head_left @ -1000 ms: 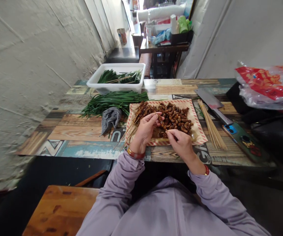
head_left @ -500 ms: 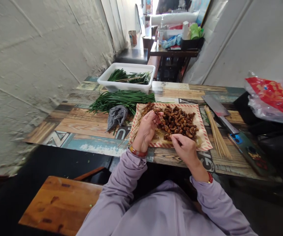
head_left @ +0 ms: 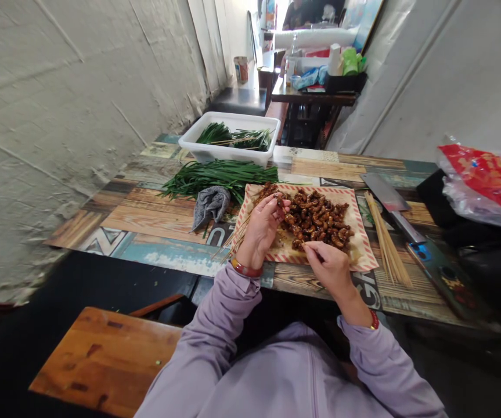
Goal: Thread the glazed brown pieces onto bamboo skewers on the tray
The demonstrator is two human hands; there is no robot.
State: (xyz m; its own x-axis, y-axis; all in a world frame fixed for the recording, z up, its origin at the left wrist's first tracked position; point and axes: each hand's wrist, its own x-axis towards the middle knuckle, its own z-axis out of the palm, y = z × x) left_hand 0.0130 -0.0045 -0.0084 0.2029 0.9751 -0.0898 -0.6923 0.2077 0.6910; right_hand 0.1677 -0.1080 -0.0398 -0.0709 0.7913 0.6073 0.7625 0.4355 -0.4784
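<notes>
A heap of dark brown, glossy, curled food pieces (head_left: 320,217) lies on a tray (head_left: 367,247) with a red-and-white striped border. Over its left half, my left hand (head_left: 264,223) is closed, a brown food piece (head_left: 281,201) between thumb and fingertips. My right hand (head_left: 329,264) pinches a thin skewer close to the tray's front edge; most of the skewer is hidden by the hand. A brown piece (head_left: 297,244) sits at its tip. Loaded skewers (head_left: 242,229) rest along the tray's left side, partly behind my left hand.
Loose bamboo skewers (head_left: 387,244), a cleaver (head_left: 387,194) and a phone (head_left: 446,278) lie to the right. Green chives (head_left: 219,179) and a grey cloth (head_left: 211,206) are at the left, before a white tub (head_left: 228,154) of greens. A plastic bag (head_left: 485,180) sits far right.
The whole view has shifted slightly. My left hand's fingertips have moved a little around the brown piece, which shows more clearly now. The right hand keeps its pinch near the tray's front edge.
</notes>
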